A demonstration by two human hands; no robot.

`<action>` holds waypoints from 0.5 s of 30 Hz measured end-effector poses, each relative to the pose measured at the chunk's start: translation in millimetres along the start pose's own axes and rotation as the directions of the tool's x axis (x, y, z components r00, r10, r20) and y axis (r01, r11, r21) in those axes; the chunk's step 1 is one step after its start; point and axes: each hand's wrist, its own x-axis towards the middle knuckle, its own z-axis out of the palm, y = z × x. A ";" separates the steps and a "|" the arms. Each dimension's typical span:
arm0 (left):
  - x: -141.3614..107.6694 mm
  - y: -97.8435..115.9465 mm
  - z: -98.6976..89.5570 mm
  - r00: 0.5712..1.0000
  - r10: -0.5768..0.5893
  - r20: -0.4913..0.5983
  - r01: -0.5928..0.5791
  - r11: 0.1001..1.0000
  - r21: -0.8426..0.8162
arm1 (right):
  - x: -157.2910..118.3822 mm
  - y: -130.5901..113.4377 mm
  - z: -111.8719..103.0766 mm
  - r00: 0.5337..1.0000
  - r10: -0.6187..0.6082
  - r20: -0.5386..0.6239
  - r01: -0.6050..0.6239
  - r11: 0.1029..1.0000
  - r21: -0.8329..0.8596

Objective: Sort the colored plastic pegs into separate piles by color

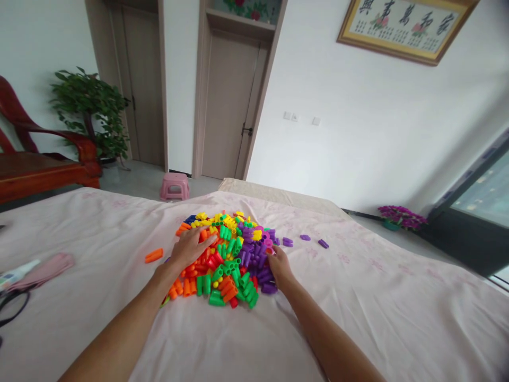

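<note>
A heap of plastic tube-shaped building blocks (228, 248) lies on a pale pink sheet (191, 339), in orange, green, yellow, purple, red and blue. Over the orange blocks at the heap's left side rests my left hand (191, 247), fingers stretched out and thumb apart. My right hand (281, 269) cups the right edge, against the purple blocks (254, 254), its fingers apart but partly hidden. By its fingertips is a small orange-red block (269, 251). One orange block (154, 255) lies loose to the left, and several purple ones (305, 237) are scattered to the right.
At the left are a pink cloth (53, 269), a white device (18, 273) and a black loop (16, 307). Beyond the sheet stand a pink stool (175, 185), a wooden chair (51, 154), a potted plant (89, 106) and purple flowers (401, 216).
</note>
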 end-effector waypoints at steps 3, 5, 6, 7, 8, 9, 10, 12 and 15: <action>0.0 2.8 0.9 1.000 0.008 -0.022 -0.010 0.996 -0.090 | -1.5 -18.3 16.3 0.999 -0.008 0.049 0.005 0.998 0.064; 0.3 5.2 0.7 0.995 0.036 -0.093 -0.053 0.982 -0.182 | -0.3 -33.5 25.8 0.998 -0.037 0.057 0.037 0.999 -0.001; 0.5 6.7 0.3 0.989 0.052 -0.138 -0.082 0.971 -0.223 | 1.0 -41.5 30.2 0.996 -0.077 0.051 0.081 0.994 -0.073; 0.7 8.7 -0.3 0.981 0.065 -0.181 -0.110 0.961 -0.255 | 2.4 -49.4 34.5 0.990 -0.132 0.047 0.138 0.978 -0.158; 0.8 11.1 -1.1 0.972 0.073 -0.222 -0.135 0.952 -0.276 | 3.8 -57.3 38.8 0.980 -0.193 0.046 0.198 0.949 -0.246; 0.8 13.9 -2.0 0.963 0.082 -0.257 -0.158 0.944 -0.289 | 4.9 -65.0 43.0 0.967 -0.249 0.050 0.251 0.912 -0.324; 0.5 17.1 -3.0 0.954 0.093 -0.286 -0.180 0.938 -0.295 | 5.5 -72.5 47.3 0.954 -0.293 0.060 0.293 0.874 -0.387; -0.3 23.6 -4.2 0.940 0.122 -0.320 -0.219 0.932 -0.289 | 3.8 -87.1 56.2 0.934 -0.343 0.100 0.346 0.799 -0.491; -1.8 30.2 -3.1 0.933 0.157 -0.323 -0.242 0.940 -0.241 | -5.4 -107.0 69.2 0.889 -0.407 0.210 0.441 0.637 -0.632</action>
